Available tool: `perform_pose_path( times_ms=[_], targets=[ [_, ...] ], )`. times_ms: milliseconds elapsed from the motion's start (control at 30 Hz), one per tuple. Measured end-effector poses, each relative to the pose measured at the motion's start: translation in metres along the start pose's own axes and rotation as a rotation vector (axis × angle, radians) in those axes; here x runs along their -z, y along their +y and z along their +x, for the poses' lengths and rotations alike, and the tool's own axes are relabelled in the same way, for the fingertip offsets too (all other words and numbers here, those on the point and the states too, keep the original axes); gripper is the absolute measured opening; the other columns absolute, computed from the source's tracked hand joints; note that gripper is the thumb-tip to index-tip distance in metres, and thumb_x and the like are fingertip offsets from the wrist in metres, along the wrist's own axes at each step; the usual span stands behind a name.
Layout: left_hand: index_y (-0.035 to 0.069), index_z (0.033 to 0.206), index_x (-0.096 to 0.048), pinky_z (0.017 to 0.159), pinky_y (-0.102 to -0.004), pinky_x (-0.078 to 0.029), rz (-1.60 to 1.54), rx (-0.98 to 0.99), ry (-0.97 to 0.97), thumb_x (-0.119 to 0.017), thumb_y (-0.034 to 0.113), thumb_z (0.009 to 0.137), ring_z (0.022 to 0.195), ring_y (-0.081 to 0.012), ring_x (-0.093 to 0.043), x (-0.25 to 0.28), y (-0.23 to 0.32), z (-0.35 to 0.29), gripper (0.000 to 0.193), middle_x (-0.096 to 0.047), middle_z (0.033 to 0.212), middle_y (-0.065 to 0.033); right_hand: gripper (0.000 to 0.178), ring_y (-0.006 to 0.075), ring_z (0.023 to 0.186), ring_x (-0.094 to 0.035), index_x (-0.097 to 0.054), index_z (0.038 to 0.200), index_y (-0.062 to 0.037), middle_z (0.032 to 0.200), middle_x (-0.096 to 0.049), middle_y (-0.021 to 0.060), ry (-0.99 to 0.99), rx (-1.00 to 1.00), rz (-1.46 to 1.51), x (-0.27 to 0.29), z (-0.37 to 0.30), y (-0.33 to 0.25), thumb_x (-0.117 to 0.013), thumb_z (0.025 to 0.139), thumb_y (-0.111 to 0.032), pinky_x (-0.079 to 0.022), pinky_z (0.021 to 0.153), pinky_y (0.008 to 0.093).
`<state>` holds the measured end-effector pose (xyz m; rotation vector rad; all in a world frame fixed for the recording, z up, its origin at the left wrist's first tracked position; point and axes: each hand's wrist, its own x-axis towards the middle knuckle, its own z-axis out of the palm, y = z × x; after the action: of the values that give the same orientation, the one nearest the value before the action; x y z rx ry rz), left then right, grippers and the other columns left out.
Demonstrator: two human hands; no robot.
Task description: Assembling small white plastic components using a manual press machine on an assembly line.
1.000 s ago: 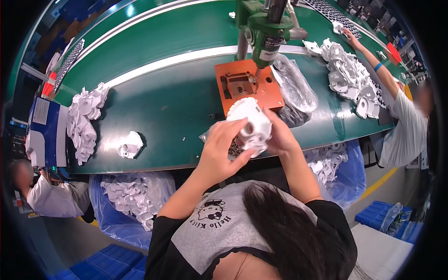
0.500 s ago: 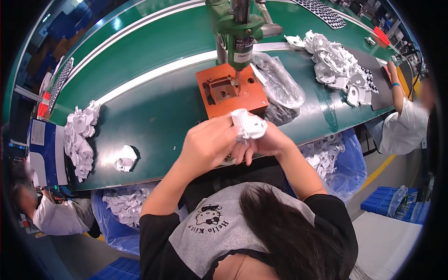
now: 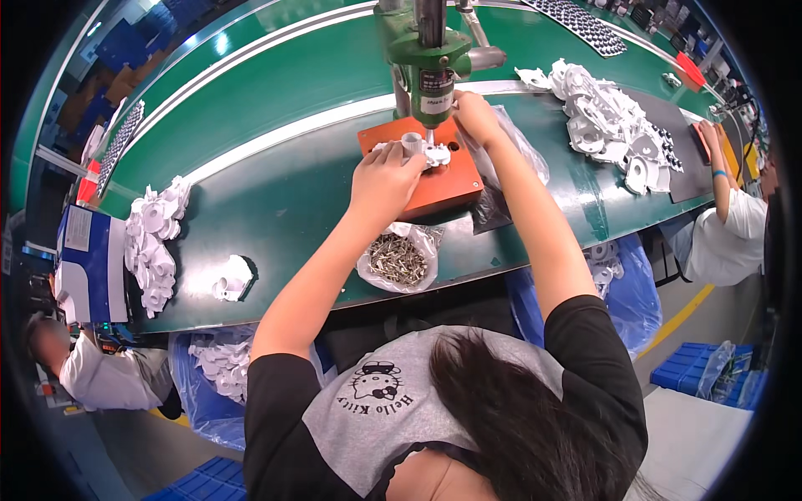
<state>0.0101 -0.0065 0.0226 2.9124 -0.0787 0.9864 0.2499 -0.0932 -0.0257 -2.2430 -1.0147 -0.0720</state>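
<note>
In the orange fixture block (image 3: 451,185) sits a white moulded plastic part (image 3: 436,155), under the tip of the green press (image 3: 430,83). My left hand (image 3: 386,179) grips the part's left side and holds it in the block. Just right of the press head, my right hand (image 3: 478,118) is closed with fingers curled toward the machine; whatever it grasps is hidden. A bag of small metal pins or screws (image 3: 399,259) lies open in front of the block, below my left wrist.
A clear plastic bag (image 3: 522,154) lies right of the block. White parts are heaped at the left (image 3: 153,238) and far right (image 3: 606,121); one part (image 3: 233,278) lies alone. Blue-lined bins (image 3: 209,409) stand below the table edge. Other people work at both sides.
Both hands have moved forward from near my chest. The white part now sits in the orange block, and my right hand has gone up beside the press. The bag of metal pieces is uncovered.
</note>
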Motion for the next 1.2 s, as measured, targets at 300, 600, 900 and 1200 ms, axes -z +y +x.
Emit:
perform_pose_path(
  times_ms=[300, 600, 900, 1200],
  targets=[
    [0.007, 0.094, -0.059, 0.098, -0.0425, -0.039, -0.162, 0.040, -0.119, -0.058, 0.025, 0.084, 0.115, -0.0332, -0.051, -0.003, -0.012, -0.022, 0.020, -0.057, 0.115, -0.0204, 0.018, 0.0394, 0.084, -0.061, -0.059, 0.090, 0.0002, 0.088, -0.062, 0.0234, -0.049, 0.108, -0.180, -0.004, 0.004, 0.003, -0.053, 0.073, -0.002, -0.049, 0.075, 0.0443],
    [0.007, 0.100, -0.059, 0.103, -0.0432, -0.034, -0.202, 0.091, -0.109, -0.058, 0.030, 0.084, 0.122, -0.0330, -0.046, -0.001, -0.007, -0.027, 0.028, -0.054, 0.122, -0.0194, 0.013, 0.0374, 0.079, -0.063, -0.058, 0.087, -0.0018, 0.085, -0.062, 0.0243, -0.111, 0.212, -0.413, -0.012, 0.013, 0.016, -0.053, 0.075, -0.004, -0.052, 0.069, 0.0422],
    [0.006, 0.097, -0.060, 0.104, -0.0421, -0.033, -0.251, 0.135, -0.059, -0.060, 0.029, 0.081, 0.121, -0.0320, -0.046, -0.005, -0.004, -0.026, 0.028, -0.054, 0.123, -0.0188, 0.031, 0.0107, 0.068, -0.053, -0.057, 0.111, 0.0008, 0.077, -0.062, 0.0067, -0.044, 0.028, 0.372, 0.049, -0.028, -0.015, -0.058, 0.080, -0.005, -0.044, 0.065, 0.0263],
    [0.006, 0.096, -0.060, 0.104, -0.0414, -0.033, -0.241, 0.161, -0.056, -0.060, 0.029, 0.081, 0.121, -0.0309, -0.046, -0.004, -0.005, -0.030, 0.027, -0.053, 0.124, -0.0181, 0.013, 0.0268, 0.090, -0.056, -0.067, 0.079, -0.0002, 0.094, -0.062, 0.0116, 0.059, 0.387, 0.154, 0.029, -0.086, -0.072, -0.069, 0.073, -0.012, -0.045, 0.080, 0.0350]
  ],
)
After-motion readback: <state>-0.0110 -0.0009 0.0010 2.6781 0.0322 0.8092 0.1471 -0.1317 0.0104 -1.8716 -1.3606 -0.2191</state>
